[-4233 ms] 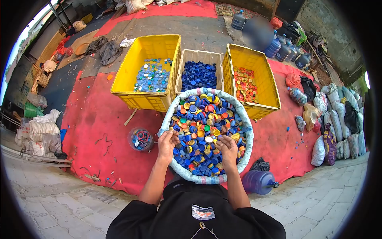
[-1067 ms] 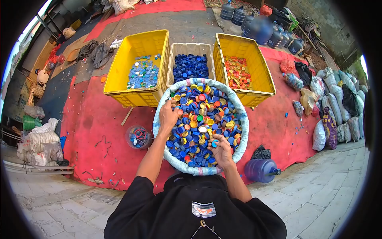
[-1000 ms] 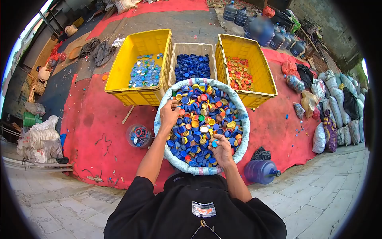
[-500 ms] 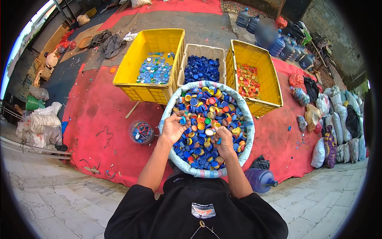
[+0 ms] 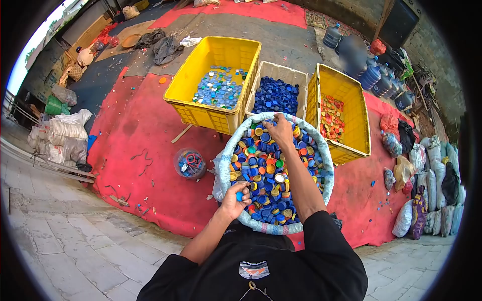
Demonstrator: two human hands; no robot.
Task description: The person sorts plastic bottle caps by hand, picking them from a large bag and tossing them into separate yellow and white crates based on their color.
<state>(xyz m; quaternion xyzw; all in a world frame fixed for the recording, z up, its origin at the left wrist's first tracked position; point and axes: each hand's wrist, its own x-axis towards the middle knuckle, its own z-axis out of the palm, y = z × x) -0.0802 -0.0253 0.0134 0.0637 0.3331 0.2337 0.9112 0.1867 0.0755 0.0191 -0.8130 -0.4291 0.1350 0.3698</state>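
A round tub (image 5: 327, 155) with a pale cloth-wrapped rim stands before me, heaped with mixed bottle caps (image 5: 261, 173), mostly blue, with yellow, orange, red and some green and white. At its near left rim, my left hand (image 5: 234, 201) is curled around a light blue bottle cap (image 5: 239, 196). My right hand (image 5: 281, 132) reaches across to the far side of the tub, its bent fingers low over the caps there; I cannot tell what they hold.
Beyond the tub stand a yellow crate (image 5: 201, 111) of light blue caps, a whitish crate (image 5: 301, 76) of dark blue caps and a yellow crate (image 5: 364, 115) of orange-red caps. A clear bucket (image 5: 190, 164) sits left; stuffed sacks (image 5: 432, 185) and water jugs (image 5: 370, 75) line the right.
My right hand has moved from the middle of the tub to its far side. The left has drawn back to the near left rim with a light blue cap. The view has shifted.
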